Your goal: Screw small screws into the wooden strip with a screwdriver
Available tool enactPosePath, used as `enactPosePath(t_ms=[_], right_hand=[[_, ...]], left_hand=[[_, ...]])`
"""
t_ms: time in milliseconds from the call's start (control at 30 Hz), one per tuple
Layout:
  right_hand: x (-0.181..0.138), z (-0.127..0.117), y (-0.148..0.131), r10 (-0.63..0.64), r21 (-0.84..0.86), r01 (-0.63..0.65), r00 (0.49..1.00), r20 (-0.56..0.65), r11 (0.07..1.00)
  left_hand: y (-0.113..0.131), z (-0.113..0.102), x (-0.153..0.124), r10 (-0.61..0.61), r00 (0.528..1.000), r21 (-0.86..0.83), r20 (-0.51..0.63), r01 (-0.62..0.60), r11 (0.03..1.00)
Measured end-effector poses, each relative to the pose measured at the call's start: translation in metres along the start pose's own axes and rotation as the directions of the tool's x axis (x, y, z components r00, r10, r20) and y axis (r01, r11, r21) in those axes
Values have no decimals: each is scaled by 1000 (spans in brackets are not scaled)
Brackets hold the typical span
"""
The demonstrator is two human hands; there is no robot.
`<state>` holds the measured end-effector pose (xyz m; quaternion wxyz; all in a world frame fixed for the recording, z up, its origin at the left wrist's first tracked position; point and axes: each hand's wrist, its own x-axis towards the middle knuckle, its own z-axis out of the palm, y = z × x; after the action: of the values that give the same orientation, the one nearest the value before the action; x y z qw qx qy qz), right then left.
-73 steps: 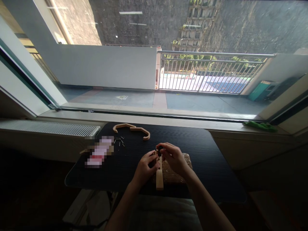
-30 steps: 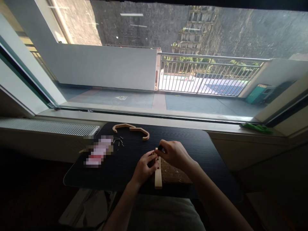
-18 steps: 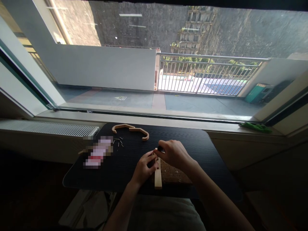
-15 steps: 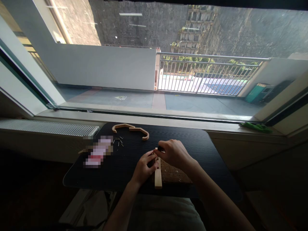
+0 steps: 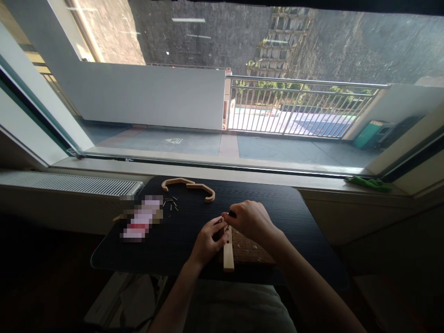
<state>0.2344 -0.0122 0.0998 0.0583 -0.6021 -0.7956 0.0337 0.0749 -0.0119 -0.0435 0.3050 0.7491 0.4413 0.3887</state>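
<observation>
A pale wooden strip (image 5: 228, 259) with a dark hole in it lies lengthwise toward me, along the left edge of a brown wooden block (image 5: 251, 247). My left hand (image 5: 210, 240) is closed on the strip's far half from the left, thumb and fingertips against it. Above the strip's far end, my right hand (image 5: 251, 217) is curled round a small black-handled tool (image 5: 231, 214). Only a bit of that handle shows, so its exact kind is hidden. The two hands' fingertips nearly meet there.
Two curved wooden pieces (image 5: 201, 186) lie at the back of the black table (image 5: 277, 203). Several small metal screws (image 5: 170, 202) are scattered left of centre, beside a blurred pink-and-white packet (image 5: 142, 219). A radiator (image 5: 69, 182) and a windowsill (image 5: 208, 173) border the table.
My right hand has shifted very slightly at the strip's far end, fingers still round the tool. My left hand, the strip and the block stay in place.
</observation>
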Motion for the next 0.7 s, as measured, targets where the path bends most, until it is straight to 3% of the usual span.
enactPosePath(t_ms=[233, 433, 700], right_hand=[[-1, -2, 2, 5, -43, -5, 1000, -5, 999], [-1, 8, 0, -110, 122, 119, 991, -76, 985], [-4, 11, 1, -170, 193, 164, 985, 14, 967]], left_hand=[[-1, 0, 0, -15, 1000, -7, -2, 15, 1000], [2, -1, 1, 2, 1000, 11, 5, -2, 1000], [4, -2, 2, 6, 1000, 1, 6, -6, 1000]])
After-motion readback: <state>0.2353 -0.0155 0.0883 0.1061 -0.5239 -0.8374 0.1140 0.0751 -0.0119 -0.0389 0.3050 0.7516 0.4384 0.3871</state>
